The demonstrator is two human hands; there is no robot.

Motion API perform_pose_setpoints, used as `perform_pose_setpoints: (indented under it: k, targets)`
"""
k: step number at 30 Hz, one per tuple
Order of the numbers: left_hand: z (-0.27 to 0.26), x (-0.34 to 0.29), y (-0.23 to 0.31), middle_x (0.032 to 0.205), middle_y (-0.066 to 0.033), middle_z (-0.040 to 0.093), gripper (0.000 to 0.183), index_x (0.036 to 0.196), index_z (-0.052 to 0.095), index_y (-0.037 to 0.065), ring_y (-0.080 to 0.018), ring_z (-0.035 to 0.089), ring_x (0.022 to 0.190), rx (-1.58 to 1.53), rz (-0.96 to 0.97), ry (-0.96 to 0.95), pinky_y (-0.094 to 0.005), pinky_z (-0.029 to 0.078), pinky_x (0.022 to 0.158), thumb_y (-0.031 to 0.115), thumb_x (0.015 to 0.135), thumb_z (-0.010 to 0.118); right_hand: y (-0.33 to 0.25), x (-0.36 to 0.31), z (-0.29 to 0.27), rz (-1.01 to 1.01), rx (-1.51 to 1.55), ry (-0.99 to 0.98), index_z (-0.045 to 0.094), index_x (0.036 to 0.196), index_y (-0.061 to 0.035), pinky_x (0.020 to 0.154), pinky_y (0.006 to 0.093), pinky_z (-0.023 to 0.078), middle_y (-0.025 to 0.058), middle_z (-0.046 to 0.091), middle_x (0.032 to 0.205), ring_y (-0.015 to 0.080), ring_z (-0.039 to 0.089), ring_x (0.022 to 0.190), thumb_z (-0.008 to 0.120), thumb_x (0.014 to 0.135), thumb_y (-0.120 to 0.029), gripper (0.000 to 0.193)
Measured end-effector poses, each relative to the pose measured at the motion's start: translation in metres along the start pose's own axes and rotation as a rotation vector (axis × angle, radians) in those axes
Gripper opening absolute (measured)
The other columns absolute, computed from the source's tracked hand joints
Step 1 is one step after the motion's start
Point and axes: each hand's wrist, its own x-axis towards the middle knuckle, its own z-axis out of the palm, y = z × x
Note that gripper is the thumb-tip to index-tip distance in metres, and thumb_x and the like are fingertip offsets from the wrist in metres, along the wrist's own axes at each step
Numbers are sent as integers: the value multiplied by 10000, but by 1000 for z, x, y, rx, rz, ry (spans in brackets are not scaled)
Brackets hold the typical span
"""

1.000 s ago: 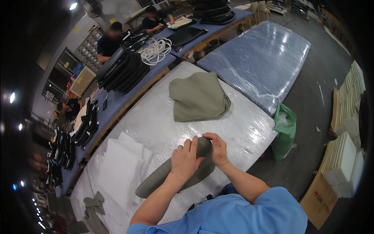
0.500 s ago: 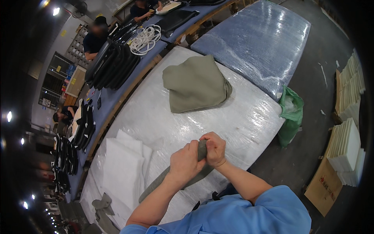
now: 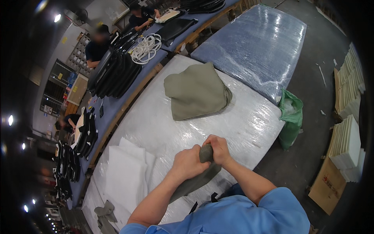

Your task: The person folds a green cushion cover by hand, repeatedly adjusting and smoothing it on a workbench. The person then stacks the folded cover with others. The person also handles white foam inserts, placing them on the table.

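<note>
An olive-grey piece of fabric (image 3: 198,181) is bunched between my hands, above the near part of the plastic-wrapped white table (image 3: 249,134). My left hand (image 3: 189,161) is closed round it on one side, and my right hand (image 3: 218,149) grips the other. A bulge of the cloth shows between my thumbs, while the rest hangs beneath my left forearm. Farther up the table lies a folded stack of the same olive-grey fabric (image 3: 196,91), apart from both hands. White padding sheets (image 3: 125,171) are piled left of my left forearm.
Olive-grey scraps (image 3: 105,216) lie at the near left. A blue plastic-wrapped table (image 3: 253,46) adjoins the far edge, with a green sack (image 3: 291,117) at its corner. Black padded pieces (image 3: 117,76) and white cord (image 3: 146,47) cover the left bench, where people work. White foam sheets (image 3: 346,142) stand right.
The fabric's tail has drawn in from the left toward my hands and now hangs more under them. Both hands keep their grip, turned slightly. The view has tilted a little.
</note>
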Motion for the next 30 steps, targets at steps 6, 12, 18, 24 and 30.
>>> perform_pose_setpoints:
  k: [6,12,18,24,30]
  targets:
    - [17,-18,-6,987,-165,705,622,1250,577,10,-355,710,816,111,241,501,-445,568,711,378,802,803,-5,-12,23,-455,-91,221,676,1036,31,836,378,520,191,669,1047,276,655,907,346,1098,-486,617]
    - [23,-19,1,954,-174,697,451,1172,583,23,-347,705,797,75,135,315,-439,560,648,296,857,755,6,-9,25,-444,-86,284,684,890,21,696,364,523,167,687,868,284,660,774,414,1086,-424,556]
    - [21,-8,-6,771,-184,680,324,1032,578,26,-391,686,694,-54,150,212,-478,542,620,257,865,732,5,-3,22,-394,-99,288,675,769,7,586,346,488,133,654,729,264,632,643,482,1064,-411,547]
    - [9,5,-14,736,-223,673,302,996,574,2,-441,672,690,-132,171,24,-516,527,634,237,866,713,3,-2,17,-348,-148,203,638,713,-13,534,360,436,118,587,659,265,583,580,530,1044,-399,520]
    - [3,7,-10,794,-231,689,392,1064,592,-1,-444,688,769,-137,104,-58,-512,535,697,304,859,728,3,-1,6,-250,-144,57,635,732,-23,574,357,449,113,591,680,259,587,611,498,1057,-408,522]
